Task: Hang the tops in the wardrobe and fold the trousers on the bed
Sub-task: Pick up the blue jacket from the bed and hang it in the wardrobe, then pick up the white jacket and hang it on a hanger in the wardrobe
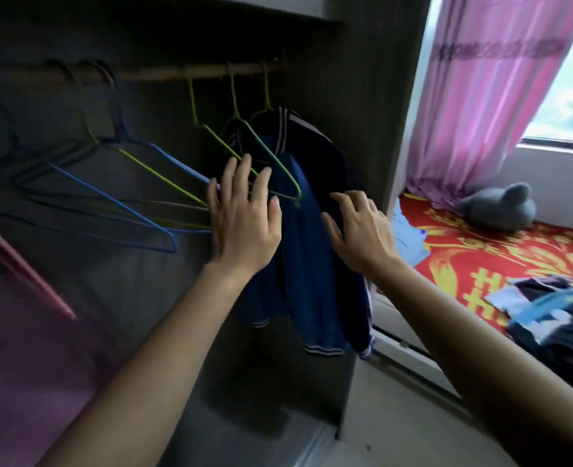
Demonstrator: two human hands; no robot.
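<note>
Navy-blue jacket with white-striped trim hangs from a green wire hanger at the right end of the wooden rail. Left hand, spread flat, holds nothing; right hand, loosely bent, perhaps touches the cloth. Square the shoulders, then lift 1 empty hanger.

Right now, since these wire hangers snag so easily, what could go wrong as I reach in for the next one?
1. The left hand is among crowded green hangers and blue hangers. Pulling one out may drag or unhook its neighbours from the rail.
2. The navy jacket hangs right beside the green hangers, so a tug could snag it or knock it off.
</note>
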